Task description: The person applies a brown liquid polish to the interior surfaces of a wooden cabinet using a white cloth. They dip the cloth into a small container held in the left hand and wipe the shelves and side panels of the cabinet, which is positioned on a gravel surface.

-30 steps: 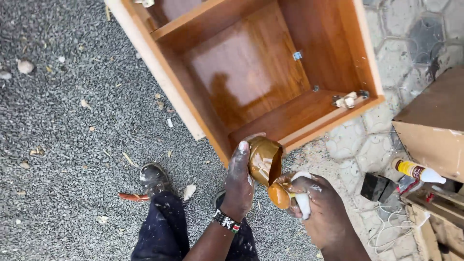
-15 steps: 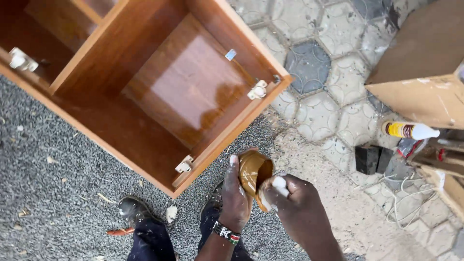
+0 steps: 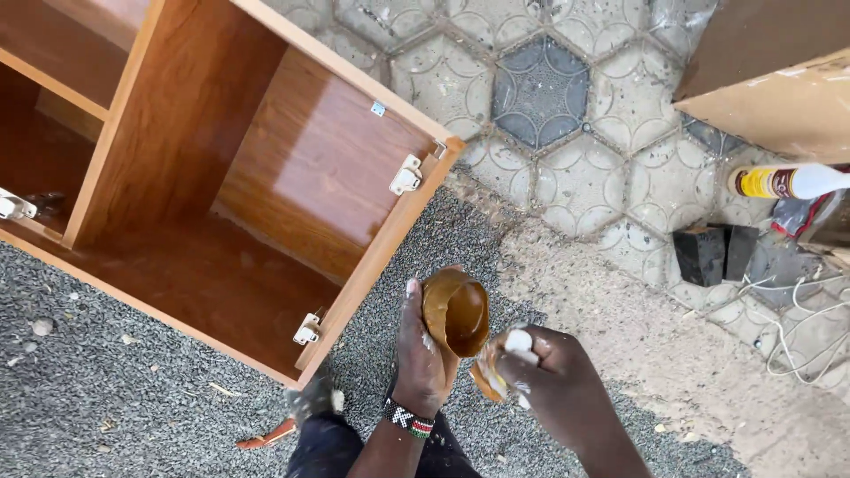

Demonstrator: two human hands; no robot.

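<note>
We see our left hand (image 3: pixel 423 354), wearing a beaded wristband (image 3: pixel 408 418), wrapped around a small brown glossy tub (image 3: pixel 454 312) that is tilted on its side, the fingers curled and pressed against its wall. Our right hand (image 3: pixel 542 379) sits just beside it, fingers pinched on a small white-topped applicator (image 3: pixel 516 342) with an amber-smeared pad at its end, touching the tub's lower rim. Both hang above grey gravel (image 3: pixel 106 389), near the corner of an open orange-brown laminated wooden cabinet (image 3: pixel 266 186) with white hinge plates (image 3: pixel 406 174). On the hexagonal paving (image 3: pixel 567 97) lie a yellow-and-white tube (image 3: pixel 788 181) and a dark block (image 3: pixel 713 254).
</note>
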